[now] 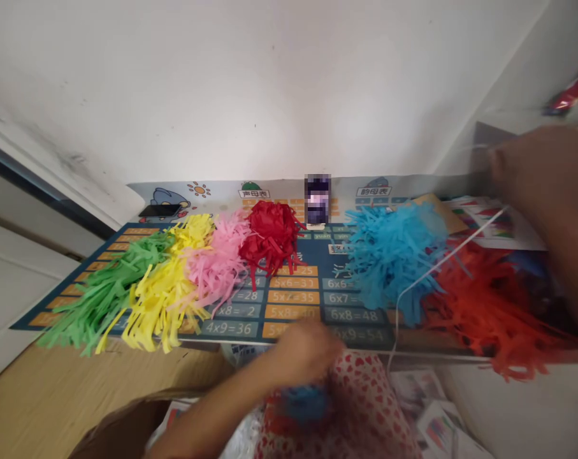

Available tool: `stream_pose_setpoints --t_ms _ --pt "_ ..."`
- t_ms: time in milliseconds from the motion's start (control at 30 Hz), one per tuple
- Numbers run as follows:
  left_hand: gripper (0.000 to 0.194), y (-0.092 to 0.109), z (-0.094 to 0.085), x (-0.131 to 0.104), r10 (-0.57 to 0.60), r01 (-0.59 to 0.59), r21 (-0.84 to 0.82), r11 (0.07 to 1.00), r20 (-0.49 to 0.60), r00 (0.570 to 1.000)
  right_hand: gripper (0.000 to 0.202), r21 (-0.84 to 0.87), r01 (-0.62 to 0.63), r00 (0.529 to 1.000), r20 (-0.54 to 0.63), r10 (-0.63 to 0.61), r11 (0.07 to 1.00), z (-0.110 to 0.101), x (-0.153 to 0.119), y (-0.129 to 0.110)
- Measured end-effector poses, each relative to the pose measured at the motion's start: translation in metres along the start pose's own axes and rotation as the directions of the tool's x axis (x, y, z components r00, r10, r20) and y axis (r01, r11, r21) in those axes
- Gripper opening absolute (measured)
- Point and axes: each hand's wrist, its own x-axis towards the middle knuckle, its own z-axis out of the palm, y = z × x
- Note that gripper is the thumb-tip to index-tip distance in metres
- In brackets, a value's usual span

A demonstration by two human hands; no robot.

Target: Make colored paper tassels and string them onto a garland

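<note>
My left hand [312, 347] hangs over my lap at the table's front edge, its fingers curled and blurred; what they hold, if anything, is hidden. Just below it is a smeared blue patch [305, 403], with red beside it, on heart-patterned cloth [365, 376]. Up at the right, my right hand [537, 159] is smeared by motion, and its fingers cannot be made out. A thin white cord [441, 260] runs from near my right wrist down past the table edge. Closest to that arm are a red-orange fringed paper bundle [494, 306] and a blue one [394, 255].
Green [111, 287], yellow [167, 299], pink [216, 261] and red [272, 236] fringed paper bundles lie on the printed table mat [293, 296]. A phone [159, 210] lies at the back left. Printed papers [489, 220] lie at the right. A brown container [121, 421] stands below.
</note>
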Motion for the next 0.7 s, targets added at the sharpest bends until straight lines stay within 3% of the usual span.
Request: stream_pose_setpoints --t_ms 67,133,233,300,367,500,700 --pt "0.025 -0.028 -0.053 0.022 -0.151 0.162 0.073 0.984 -0.138 0.979 0.075 -0.11 0.038 0.997 0.071 -0.03 0.993 0.026 -0.001 0.0" --pt "0.021 -0.064 -0.098 0.05 -0.412 0.464 0.188 0.866 -0.258 0.874 0.06 -0.137 0.012 0.984 0.18 0.013 0.991 0.049 -0.006 0.001" --pt "0.028 -0.118 -0.138 0.09 -0.542 0.646 0.25 0.721 -0.376 0.751 0.042 -0.157 -0.104 0.95 0.278 0.145 0.982 0.064 -0.017 -0.007" --pt "0.035 -0.146 -0.146 0.114 -0.608 0.739 0.28 0.613 -0.429 0.668 0.05 -0.124 -0.122 0.966 0.212 0.146 0.985 0.062 -0.026 -0.022" --pt "0.04 -0.166 -0.146 0.134 -0.645 0.784 0.319 0.532 -0.447 0.619 0.053 -0.048 -0.025 0.996 0.087 0.029 0.999 0.055 -0.038 -0.042" --pt "0.036 -0.188 -0.135 0.162 -0.682 0.794 0.401 0.456 -0.416 0.602 0.043 0.078 0.303 0.953 -0.039 -0.301 0.95 0.046 -0.069 -0.083" --pt "0.029 -0.208 -0.134 0.168 -0.722 0.797 0.441 0.413 -0.375 0.582 0.041 0.265 0.475 0.878 -0.069 -0.475 0.839 0.048 -0.104 -0.103"
